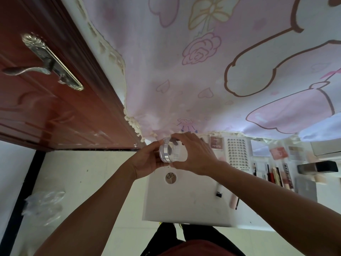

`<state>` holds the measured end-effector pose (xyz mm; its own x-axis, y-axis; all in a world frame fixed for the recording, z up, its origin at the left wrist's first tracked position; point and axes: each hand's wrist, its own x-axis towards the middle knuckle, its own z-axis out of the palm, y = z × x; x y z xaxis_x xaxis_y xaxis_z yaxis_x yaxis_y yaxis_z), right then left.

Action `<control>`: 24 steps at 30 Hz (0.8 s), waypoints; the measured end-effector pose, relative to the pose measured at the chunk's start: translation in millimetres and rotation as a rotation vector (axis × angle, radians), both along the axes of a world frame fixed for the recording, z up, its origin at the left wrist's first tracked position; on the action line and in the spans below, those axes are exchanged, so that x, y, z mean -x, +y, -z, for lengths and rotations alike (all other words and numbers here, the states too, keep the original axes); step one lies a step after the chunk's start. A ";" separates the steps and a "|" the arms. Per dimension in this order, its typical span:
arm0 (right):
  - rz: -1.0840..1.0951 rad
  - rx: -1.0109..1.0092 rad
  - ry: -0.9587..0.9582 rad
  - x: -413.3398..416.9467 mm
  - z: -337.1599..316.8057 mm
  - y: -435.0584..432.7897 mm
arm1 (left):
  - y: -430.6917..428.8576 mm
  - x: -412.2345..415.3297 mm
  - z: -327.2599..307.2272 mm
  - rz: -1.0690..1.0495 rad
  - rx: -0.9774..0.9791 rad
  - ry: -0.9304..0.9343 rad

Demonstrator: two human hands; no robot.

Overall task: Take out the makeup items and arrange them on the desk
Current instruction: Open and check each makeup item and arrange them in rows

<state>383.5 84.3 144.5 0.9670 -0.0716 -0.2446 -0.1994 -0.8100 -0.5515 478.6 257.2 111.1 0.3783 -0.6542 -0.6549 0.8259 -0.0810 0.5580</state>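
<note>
1. Clear round jar: lies on its side, held up over the far left part of the white desk. Its short axis runs about left to right, and its round faces are turned toward the two palms.
2. Jar, appearance: see-through walls, with a bright silver band round the girth nearer its left end. Dark patches show through the clear right part; what they are cannot be told.
3. Left hand: fingers are curled round the banded left end and grasp it.
4. Right hand: fingers are over the top and the thumb is underneath, clasping the clear right end.
5. Round compact: lies flat on the desk, near and below the jar in the view, with its lettered lid facing up.
6. False-lash tray: lies flat on the desk, to the right of the hands.
7. Pink palette: sits just left of the lash tray.
8. Row of lip tubes: lie side by side, right of the tray.
9. Black-capped tube and pink tube: lie apart on the nearer desk.
10. Brown door: stands to the left and has a metal lever handle.
</note>
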 end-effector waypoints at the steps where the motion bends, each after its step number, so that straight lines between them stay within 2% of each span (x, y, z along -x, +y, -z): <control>1: 0.012 -0.007 0.016 0.0 -0.6 0.6 | 0.0 0.0 -1.0 -0.004 0.005 0.004; 6: 0.045 0.068 0.083 -3.0 -6.2 4.0 | 2.7 -0.8 -2.3 -0.005 0.035 0.013; 11: -0.024 0.082 0.069 -2.7 -3.6 3.0 | 4.5 -2.6 4.2 -0.005 0.002 0.002; 15: 0.042 0.043 0.096 -2.8 -4.3 5.3 | 4.2 -2.9 4.7 -0.003 0.001 0.002; 18: 0.069 0.056 0.066 -3.9 -3.1 7.8 | 3.6 -1.8 4.0 0.015 0.018 -0.006; 24: -0.036 0.066 -0.025 -0.7 1.8 8.0 | 5.8 -3.1 7.6 0.024 0.010 -0.016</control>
